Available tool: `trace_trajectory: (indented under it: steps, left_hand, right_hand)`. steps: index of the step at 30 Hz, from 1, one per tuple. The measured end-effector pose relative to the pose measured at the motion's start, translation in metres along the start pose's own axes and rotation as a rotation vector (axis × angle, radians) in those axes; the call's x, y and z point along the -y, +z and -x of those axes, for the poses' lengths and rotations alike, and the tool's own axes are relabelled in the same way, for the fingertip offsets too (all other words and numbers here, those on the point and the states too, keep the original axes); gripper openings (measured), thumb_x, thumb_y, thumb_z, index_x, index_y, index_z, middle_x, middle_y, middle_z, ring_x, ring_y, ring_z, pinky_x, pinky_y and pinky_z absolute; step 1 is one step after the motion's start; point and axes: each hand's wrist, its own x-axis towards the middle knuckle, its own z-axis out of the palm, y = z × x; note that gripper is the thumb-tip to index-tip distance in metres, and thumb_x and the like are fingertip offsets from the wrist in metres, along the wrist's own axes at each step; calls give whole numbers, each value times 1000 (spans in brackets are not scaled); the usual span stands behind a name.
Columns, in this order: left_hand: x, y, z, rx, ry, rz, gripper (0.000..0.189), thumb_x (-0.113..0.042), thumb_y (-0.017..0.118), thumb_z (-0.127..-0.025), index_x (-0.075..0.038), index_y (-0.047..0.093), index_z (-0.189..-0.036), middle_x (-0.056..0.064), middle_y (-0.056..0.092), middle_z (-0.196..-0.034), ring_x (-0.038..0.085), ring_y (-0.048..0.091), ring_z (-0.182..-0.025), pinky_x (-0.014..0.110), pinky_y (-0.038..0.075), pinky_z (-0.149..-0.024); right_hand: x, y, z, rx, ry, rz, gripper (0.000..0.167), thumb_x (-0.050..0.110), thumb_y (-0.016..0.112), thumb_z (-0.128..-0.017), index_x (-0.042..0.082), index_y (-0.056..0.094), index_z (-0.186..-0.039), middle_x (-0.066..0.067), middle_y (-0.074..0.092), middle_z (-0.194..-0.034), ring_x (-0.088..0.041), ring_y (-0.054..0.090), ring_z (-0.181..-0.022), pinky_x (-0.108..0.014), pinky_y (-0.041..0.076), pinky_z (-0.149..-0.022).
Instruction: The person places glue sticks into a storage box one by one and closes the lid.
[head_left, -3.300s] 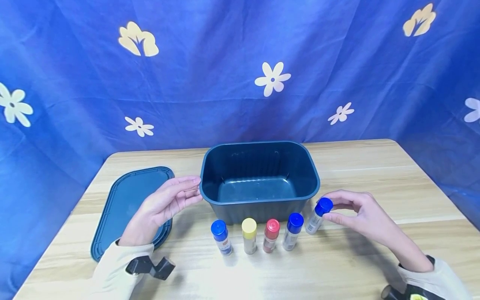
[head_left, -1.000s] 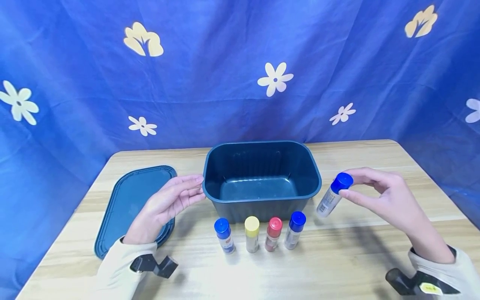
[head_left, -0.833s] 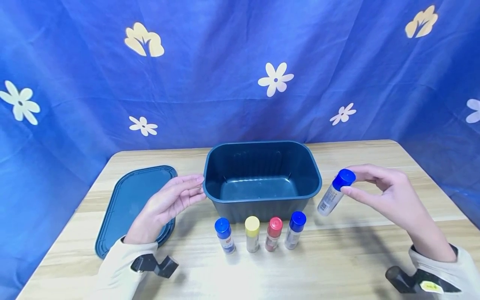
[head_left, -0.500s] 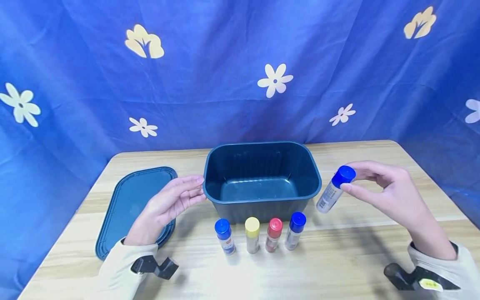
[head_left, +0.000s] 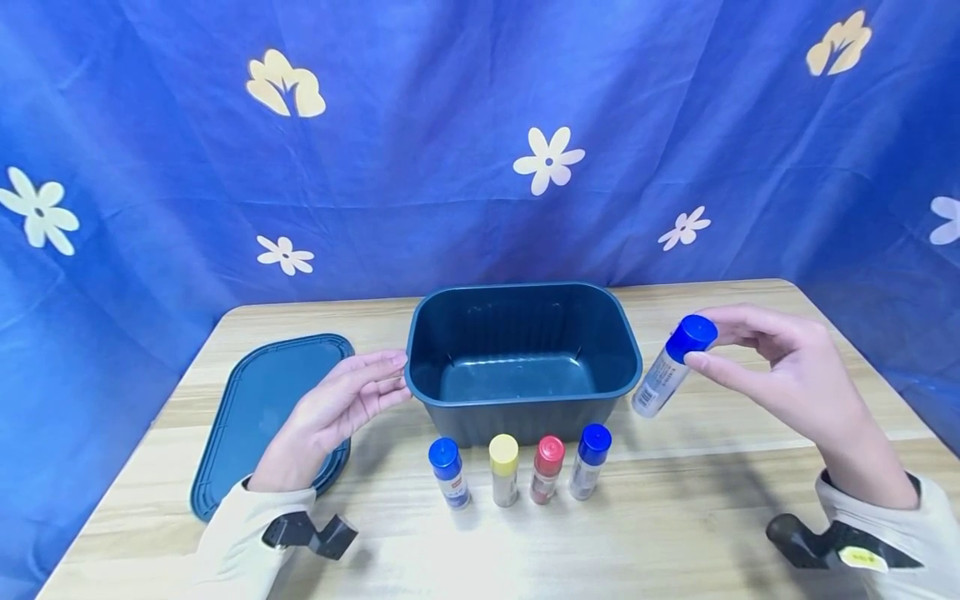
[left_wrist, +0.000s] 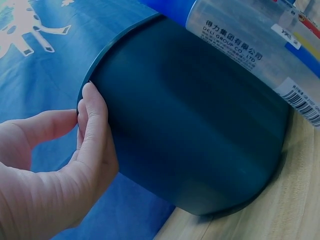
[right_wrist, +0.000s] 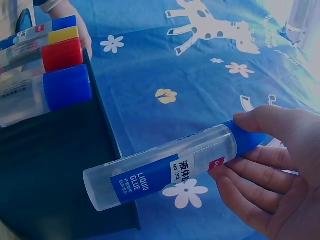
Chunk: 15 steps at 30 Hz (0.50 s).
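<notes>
My left hand (head_left: 337, 417) pinches the left rim of a dark teal plastic box (head_left: 517, 427), thumb on one side and fingers along the wall in the left wrist view. At the box's right, my right hand (head_left: 783, 367) holds a clear liquid glue bottle (head_left: 660, 383) by its blue cap, between thumb and fingers. The bottle leans, its base down to the left, raised above the table. Its label reads "Liquid Glue" in the right wrist view. In front of the box stand upright glue bottles: a blue-capped one (head_left: 452, 486), a yellow-capped one (head_left: 505, 483), a red-capped one (head_left: 545, 482) and another blue-capped one (head_left: 585, 475).
A flat teal lid (head_left: 258, 408) lies on the wooden table (head_left: 525, 558) at the left, partly under my left forearm. Behind the table hangs a blue curtain (head_left: 420, 192) with printed flowers. The box's inside shows nothing in it.
My right hand has lifted the blue-capped glue bottle off the table, up and to the right, tilting it. In the last second it rises a little further. My left hand stays at the rim.
</notes>
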Motion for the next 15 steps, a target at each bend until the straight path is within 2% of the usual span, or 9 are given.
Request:
trace_trajectory:
  steps: [9,15]
  left_hand:
    - [1,-1,0,12,4,-2,20,-1,46,-101,-1,66,-104,8,70,-95,16,67,-89,29,55,-87]
    - [1,-1,0,-6,-4,-5,22,-1,46,-101,-2,67,-103,7,70,-93,15,68,-87,28,55,-86]
  right_hand:
    - [2,2,-7,0,-35,-84,38,-27,71,-65,-16,66,-101,-11,73,-93,-15,69,-79,-18,54,-75]
    - [4,3,-10,-4,-54,-119,37,-28,70,-65,-18,65,-101,-14,73,-91,-17,70,-78,-19,55,-72]
